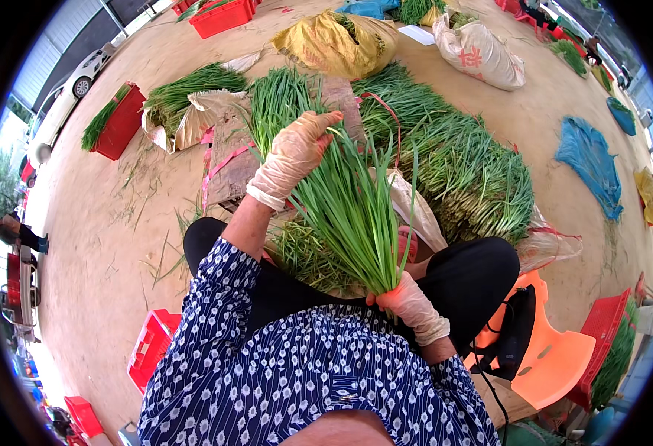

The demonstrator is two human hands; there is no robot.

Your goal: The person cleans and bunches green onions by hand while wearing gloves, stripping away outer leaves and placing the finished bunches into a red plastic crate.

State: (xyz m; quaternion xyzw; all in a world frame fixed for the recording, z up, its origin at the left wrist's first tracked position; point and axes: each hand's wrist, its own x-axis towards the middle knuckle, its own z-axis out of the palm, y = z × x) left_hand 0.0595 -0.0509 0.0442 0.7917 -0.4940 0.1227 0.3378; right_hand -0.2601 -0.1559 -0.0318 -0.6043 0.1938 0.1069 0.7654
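Both hands wear thin, pale see-through gloves. My right hand (407, 306) is closed around the base of a bunch of long green leafy stalks (354, 212), like garlic chives, whose leaves fan up and left. At the upper left of this bunch is my left hand (303, 146), fingers bent near the leaf tips; whether it pinches a leaf is unclear. Beyond it, another green bunch (282, 97) lies on a worn wooden board (232, 161). A large heap of the same stalks (466, 161) lies to the right. Loose trimmings (312, 251) lie between my legs.
An orange plastic chair (555, 357) stands at my right, with a black bag on it. Red crates (154, 345) stand on both sides. A yellow sack (337, 44), a white sack (479, 53) and a blue sheet (591, 164) lie farther off. People and vehicles are in the distance.
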